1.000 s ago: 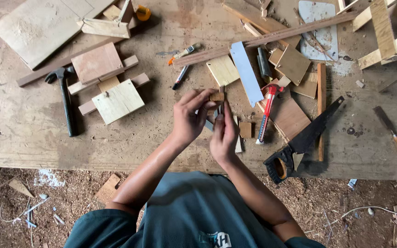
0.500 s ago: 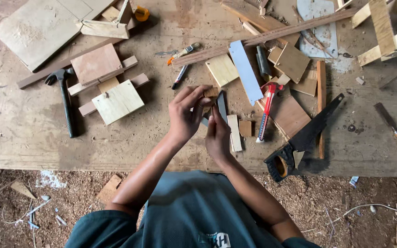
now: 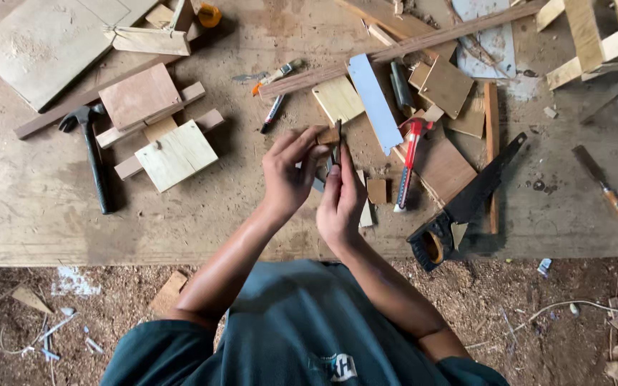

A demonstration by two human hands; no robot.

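Note:
Over the middle of a wooden workbench (image 3: 202, 229), both my hands are raised close together. My left hand (image 3: 289, 171) pinches a small brown wood piece (image 3: 327, 135) between thumb and fingertips. My right hand (image 3: 339, 196) holds a thin dark tool (image 3: 337, 146) upright against that wood piece. Under the hands lie a pale wood strip (image 3: 365, 207) and a small square wood block (image 3: 377, 190).
A black hammer (image 3: 94, 154) lies at the left beside stacked plywood squares (image 3: 174, 154). A red-handled tool (image 3: 409, 161) and a black handsaw (image 3: 466, 204) lie right of the hands. A chisel (image 3: 604, 184) rests at far right. Wood offcuts and boards crowd the back. Sawdust covers the floor (image 3: 59, 314).
Both hands have lifted slightly away from my body, staying together. The small wood piece and the dark tool remain held.

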